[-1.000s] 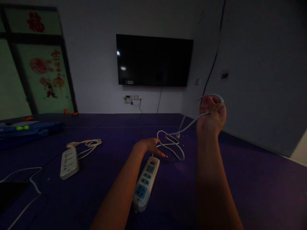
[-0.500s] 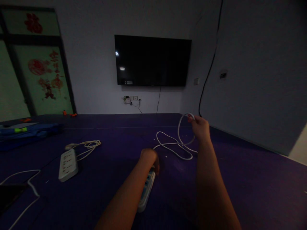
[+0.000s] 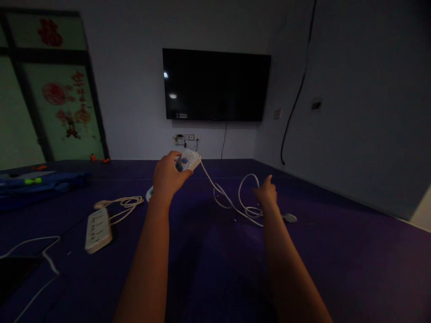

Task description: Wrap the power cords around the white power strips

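Observation:
My left hand point(image 3: 168, 172) is closed around a white power strip with blue sockets point(image 3: 189, 160), held up off the purple surface. Part of the strip is hidden behind the hand, and its lower end shows left of my wrist. From the strip's far end a white cable point(image 3: 220, 188) runs down to the right into loose loops. My right hand point(image 3: 267, 193) is beside those loops, thumb and fingers apart, with nothing visible in it. Past my right wrist the cable's white plug point(image 3: 290, 218) lies on the surface.
A second white power strip point(image 3: 98, 229) with a bundled cable point(image 3: 126, 204) lies at left. Nearer are a dark flat object point(image 3: 16, 273) and a thin white cord point(image 3: 50, 262). Blue cloth point(image 3: 63, 180) lies far left. A television point(image 3: 217, 85) hangs on the wall.
My left hand has lifted the power strip from the surface, up and to the left. My right hand has let go of the cable loop and moved slightly lower and left.

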`<state>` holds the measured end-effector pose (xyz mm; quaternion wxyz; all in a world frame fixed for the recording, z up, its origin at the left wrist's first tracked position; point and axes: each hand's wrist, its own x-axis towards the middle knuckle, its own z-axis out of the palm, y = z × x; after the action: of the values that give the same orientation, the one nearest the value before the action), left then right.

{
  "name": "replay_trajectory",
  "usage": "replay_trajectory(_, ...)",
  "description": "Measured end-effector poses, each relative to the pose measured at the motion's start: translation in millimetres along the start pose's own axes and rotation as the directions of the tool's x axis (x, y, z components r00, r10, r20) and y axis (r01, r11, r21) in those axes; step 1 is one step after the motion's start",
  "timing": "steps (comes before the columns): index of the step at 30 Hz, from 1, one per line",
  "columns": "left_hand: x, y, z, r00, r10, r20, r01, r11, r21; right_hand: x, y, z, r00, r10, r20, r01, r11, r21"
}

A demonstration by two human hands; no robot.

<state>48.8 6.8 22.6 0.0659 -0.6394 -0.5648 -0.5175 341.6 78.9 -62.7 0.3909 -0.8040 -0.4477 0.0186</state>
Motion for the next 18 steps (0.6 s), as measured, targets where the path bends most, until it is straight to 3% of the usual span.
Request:
replay_trajectory(3,4,-1,0.3,0.939,-0.054,-0.339,-0.022,0.976,-0.216,-1,-4,-2,0.998,-0.029,0.061,0.028,1.0,0.006)
replay_trajectory(5,7,-2,2.0,0.876,-0.143,-0.461,-0.063,0.913,-0.402,-1,-7,0,0.984,-0.112,0.141,0.109,0.994,0.027)
replay_trajectory(8,12,-3,2.0,0.84,-0.263,-0.474,-0.119,0.763,-0.635,-5,-20,0,0.917,-0.301,0.263,0.278,0.953,0.122)
replay_trajectory(10,13,-2,0.0,0.866,-0.273,-0.42,-0.125,0.694,-0.709,-12,-35,-3,0.844,-0.465,0.266,0.4,0.878,0.265)
replay_trajectory(12,12,2,-2.6,0.901,-0.218,-0.376,-0.132,0.687,-0.715,-22,-54,-11,0.759,-0.625,0.183,0.476,0.724,0.5)
replay_trajectory(14,9,6,-4.6,0.926,-0.119,-0.357,-0.164,0.727,-0.666,-37,-73,-22,0.717,-0.685,0.125,0.386,0.541,0.747)
replay_trajectory(15,7,9,-5.0,0.934,-0.06,-0.352,-0.188,0.755,-0.628,-46,-82,-28,0.694,-0.701,0.164,0.282,0.474,0.834)
replay_trajectory(18,3,14,-3.0,0.936,0.116,-0.332,-0.278,0.823,-0.495,-70,-99,-46,0.557,-0.777,0.293,0.039,0.378,0.925)
